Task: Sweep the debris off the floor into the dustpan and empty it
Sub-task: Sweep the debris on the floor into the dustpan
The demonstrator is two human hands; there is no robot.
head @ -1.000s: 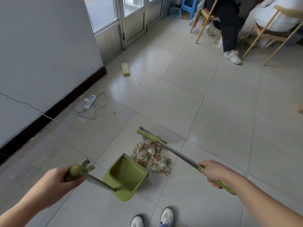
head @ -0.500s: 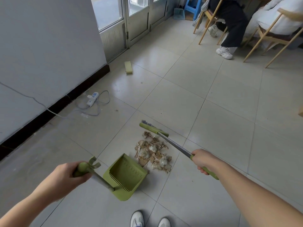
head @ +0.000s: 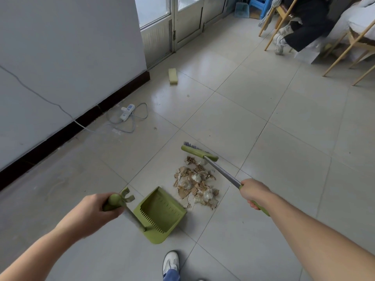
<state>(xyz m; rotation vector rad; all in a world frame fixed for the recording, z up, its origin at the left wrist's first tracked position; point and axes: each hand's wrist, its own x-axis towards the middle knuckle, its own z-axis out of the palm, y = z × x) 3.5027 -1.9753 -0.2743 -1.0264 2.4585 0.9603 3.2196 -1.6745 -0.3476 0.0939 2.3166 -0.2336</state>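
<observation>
**Broom set behind the pile, dustpan mouth facing it**

Your left hand (head: 97,209) is curled round the green top of the dustpan's long handle. This keeps the dustpan (head: 160,211) standing on the floor (head: 233,122) with its open mouth turned toward the debris (head: 195,184). The debris, a heap of torn brown card and crumpled clear wrap, lies on the tile between the pan's lip and the broom head (head: 198,153). Its near edge is just beside the lip, and none shows inside the pan. Your right hand (head: 253,192) is wrapped round the broom's green grip where the metal shaft ends. The head sits at the far side of the heap, apparently so that one pull toward you drives the pile into the pan.

Your white shoe (head: 171,262) stands just behind the pan. Well apart to the left, a power strip (head: 126,111) and its looped cord lie by the wall, and a yellow block (head: 172,76) lies near the door. Chairs (head: 355,37) and a seated person are at far right. Nothing lies between heap and pan.
</observation>
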